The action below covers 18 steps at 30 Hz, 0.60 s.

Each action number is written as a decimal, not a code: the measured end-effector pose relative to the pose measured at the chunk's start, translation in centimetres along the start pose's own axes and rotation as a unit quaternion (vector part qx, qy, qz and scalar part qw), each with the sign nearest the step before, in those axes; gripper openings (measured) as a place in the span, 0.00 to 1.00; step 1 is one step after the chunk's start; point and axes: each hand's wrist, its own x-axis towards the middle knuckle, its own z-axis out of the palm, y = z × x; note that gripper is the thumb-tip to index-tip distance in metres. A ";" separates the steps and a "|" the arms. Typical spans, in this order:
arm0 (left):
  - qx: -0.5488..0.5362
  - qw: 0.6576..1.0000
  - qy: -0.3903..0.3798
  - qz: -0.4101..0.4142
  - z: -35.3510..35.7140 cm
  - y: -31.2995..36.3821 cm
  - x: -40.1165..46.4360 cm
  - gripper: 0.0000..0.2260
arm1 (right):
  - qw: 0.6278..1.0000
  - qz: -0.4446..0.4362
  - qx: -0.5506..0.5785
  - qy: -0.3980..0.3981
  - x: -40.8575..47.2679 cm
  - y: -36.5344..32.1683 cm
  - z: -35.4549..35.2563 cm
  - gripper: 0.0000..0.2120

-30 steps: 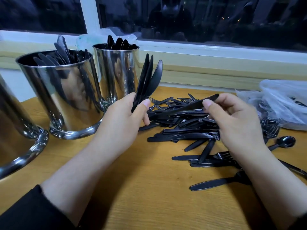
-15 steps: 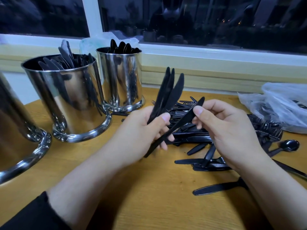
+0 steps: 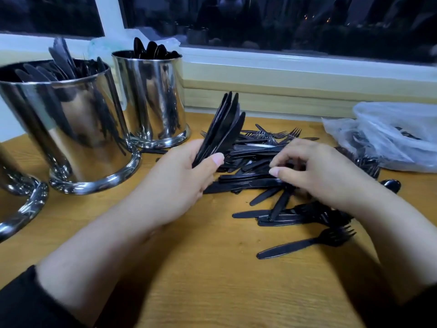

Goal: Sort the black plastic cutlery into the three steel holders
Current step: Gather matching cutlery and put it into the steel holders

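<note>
Holders first, at the left: we are counting three. The near one (image 3: 21,204) is cut off by the frame edge, the middle one (image 3: 71,129) is carrying knives, and the far one (image 3: 151,100) is showing rounded spoon-like ends. All three are standing upright on the desk (image 3: 201,280).

Our left hand (image 3: 179,183) is gripping a bundle of knives (image 3: 222,129), about four though they overlap, blades pointing up and away. The middle holder is lying to the left of this hand, near.

Further right, the loose pile (image 3: 257,162) is spreading over the desk, pieces lying mostly left to right; we are not able to count them. Our right hand (image 3: 316,176) is sitting on top of the pile with fingers curled, thumb touching a knife (image 3: 246,184) whose long axis runs crosswise; whether it is pinching a piece we cannot tell. One fork (image 3: 307,243) is lying apart in front. One plastic bag (image 3: 397,136) is resting at far right.

We are judging the right hand nearer for the next pick.
</note>
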 end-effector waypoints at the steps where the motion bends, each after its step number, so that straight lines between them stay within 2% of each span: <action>1: 0.003 1.000 -0.001 -0.002 0.0 -0.1 0.0 0.13 | 0.999 -0.001 -0.025 -0.032 0.1 -0.1 0.1 0.03; 4: 0.010 1.000 0.001 -0.004 0.0 -0.2 0.0 0.12 | 0.994 0.014 -0.070 -0.081 0.3 0.1 0.7 0.07; 9: 0.040 0.999 0.014 0.011 0.0 -0.2 0.0 0.18 | 0.995 -0.008 -0.077 -0.067 0.5 0.1 1.0 0.05; 12: 0.046 0.998 0.027 0.014 0.0 -0.1 0.0 0.17 | 0.996 -0.023 -0.064 -0.049 0.5 0.2 1.1 0.02; 15: 0.084 0.995 0.049 0.034 0.0 0.2 -0.1 0.14 | 0.998 -0.046 -0.050 -0.005 0.4 0.2 0.8 0.05; 18: 0.143 0.981 0.110 0.070 -0.2 0.3 -0.3 0.15 | 0.997 -0.061 -0.029 0.034 0.4 -0.1 0.7 0.06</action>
